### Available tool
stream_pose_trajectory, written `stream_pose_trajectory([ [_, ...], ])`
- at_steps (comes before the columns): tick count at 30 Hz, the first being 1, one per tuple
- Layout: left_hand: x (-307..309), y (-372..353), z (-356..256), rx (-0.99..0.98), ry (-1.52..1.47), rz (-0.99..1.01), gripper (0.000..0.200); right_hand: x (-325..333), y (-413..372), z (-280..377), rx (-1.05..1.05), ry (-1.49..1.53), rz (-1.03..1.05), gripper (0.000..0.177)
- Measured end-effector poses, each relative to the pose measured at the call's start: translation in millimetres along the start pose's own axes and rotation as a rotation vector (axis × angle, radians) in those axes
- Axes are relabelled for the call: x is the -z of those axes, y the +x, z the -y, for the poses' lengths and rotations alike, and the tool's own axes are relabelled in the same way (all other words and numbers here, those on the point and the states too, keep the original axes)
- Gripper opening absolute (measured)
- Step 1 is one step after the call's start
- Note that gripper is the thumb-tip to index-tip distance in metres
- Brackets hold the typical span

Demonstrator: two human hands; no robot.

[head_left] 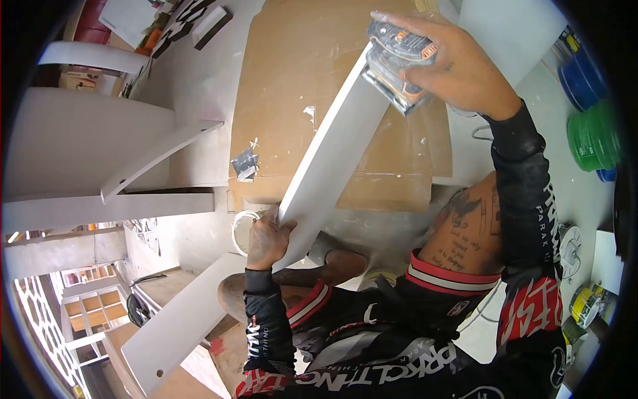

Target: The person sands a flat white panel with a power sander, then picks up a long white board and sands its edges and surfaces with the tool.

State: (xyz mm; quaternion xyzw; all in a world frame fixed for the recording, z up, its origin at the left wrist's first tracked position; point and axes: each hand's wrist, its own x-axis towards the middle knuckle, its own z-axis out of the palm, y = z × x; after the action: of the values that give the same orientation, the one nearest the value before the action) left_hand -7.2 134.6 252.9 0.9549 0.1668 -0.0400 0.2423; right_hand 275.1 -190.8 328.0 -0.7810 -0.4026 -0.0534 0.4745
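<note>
A long white board (339,149) slants across the view, from my lap up to the far end of a cardboard sheet. My left hand (268,239) is closed around the near part of the board at its left edge. At the far end, my right hand (452,63) grips a dusty grey and orange electric sander (401,63), whose flat base rests on or very close to the board. The sander covers that end of the board. A small crumpled grey piece, perhaps sandpaper (245,164), lies on the cardboard to the left.
Flattened cardboard (286,86) covers the floor ahead. Another white board (179,319) with a hole lies at lower left, and further white panels (159,159) stand at left. Green (591,136) and blue buckets (583,76) stand at right. A white round rim (240,229) shows behind my left hand.
</note>
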Motion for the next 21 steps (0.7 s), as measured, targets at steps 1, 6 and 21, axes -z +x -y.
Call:
stream_pose_trajectory([
  [1,0,0,-1,0.0,-0.003,0.002,0.029,0,1,-3,0.057,-0.1,-0.067,0.074],
  [6,2,-5,-12,-0.007,0.059,0.015,0.03,-7,12,-7,-0.031,-0.023,-0.022,0.072],
  [21,-9,-14,-20,-0.006,-0.011,-0.019,0.03,-101,-34,82,0.015,0.017,0.2,0.07],
])
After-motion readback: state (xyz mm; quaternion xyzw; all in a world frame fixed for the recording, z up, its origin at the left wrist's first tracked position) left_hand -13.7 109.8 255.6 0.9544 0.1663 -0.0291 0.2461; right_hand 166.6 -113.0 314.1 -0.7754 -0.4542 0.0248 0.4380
